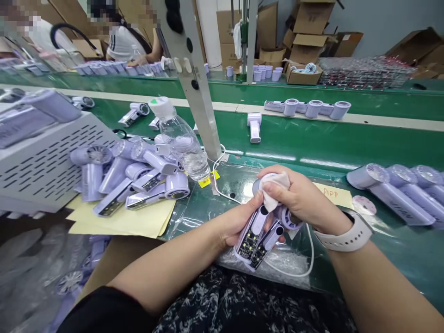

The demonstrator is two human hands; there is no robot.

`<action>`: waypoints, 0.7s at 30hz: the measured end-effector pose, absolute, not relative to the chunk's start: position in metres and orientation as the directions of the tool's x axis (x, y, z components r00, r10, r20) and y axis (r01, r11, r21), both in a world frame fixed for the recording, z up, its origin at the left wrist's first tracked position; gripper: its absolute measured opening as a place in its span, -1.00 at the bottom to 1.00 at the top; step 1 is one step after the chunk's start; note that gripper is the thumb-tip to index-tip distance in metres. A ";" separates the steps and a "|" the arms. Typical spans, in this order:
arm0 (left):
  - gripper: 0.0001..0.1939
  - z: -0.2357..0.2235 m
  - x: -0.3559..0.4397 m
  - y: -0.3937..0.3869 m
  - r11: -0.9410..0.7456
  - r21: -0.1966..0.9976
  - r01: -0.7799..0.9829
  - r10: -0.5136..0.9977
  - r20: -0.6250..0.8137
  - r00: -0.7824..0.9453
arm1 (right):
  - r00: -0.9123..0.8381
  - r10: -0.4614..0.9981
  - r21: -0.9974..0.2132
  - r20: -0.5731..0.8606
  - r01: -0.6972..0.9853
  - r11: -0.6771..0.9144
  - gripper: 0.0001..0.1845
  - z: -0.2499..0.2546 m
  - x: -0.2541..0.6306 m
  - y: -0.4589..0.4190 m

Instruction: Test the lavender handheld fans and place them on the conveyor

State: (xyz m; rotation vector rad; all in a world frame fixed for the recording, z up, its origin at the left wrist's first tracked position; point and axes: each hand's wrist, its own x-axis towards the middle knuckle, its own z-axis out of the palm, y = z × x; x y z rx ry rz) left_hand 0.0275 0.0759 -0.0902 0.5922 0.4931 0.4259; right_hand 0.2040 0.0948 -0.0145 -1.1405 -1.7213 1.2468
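Observation:
My left hand [239, 224] is wrapped round two lavender handheld fans [251, 240], side by side, whose handles lie open with circuit boards showing. My right hand [298, 194] pinches a white cloth [274, 196] and presses it onto the round head of one fan. The second fan's head [290, 217] shows just below my right hand. Part of both fan heads is hidden by my fingers and the cloth. A white cable [310, 259] loops on the bench below my hands.
Lavender fans [145, 162] lie heaped at left on yellow paper [152, 222], beside a tilted water bottle [187, 148] and a slotted metal box [58, 162]. More fans [398, 189] lie at right. A metal post [197, 78] rises ahead. Two co-workers sit across the green line.

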 end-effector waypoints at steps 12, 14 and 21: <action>-0.17 -0.108 0.027 0.094 0.803 0.576 -0.150 0.324 -0.210 0.922 | -0.455 0.882 -0.910 0.120 0.304 0.280 -0.50 -0.023 0.233 0.091; -0.19 -0.105 0.027 0.094 0.811 0.563 -0.156 0.330 -0.221 0.918 | -0.323 0.936 -0.900 0.139 0.354 0.256 -0.60 -0.028 0.221 0.093; -0.19 -0.085 0.026 0.085 0.633 0.694 -0.343 0.557 -0.101 0.824 | 0.030 0.999 -0.998 -0.018 0.053 -0.019 -0.36 -0.046 0.214 0.101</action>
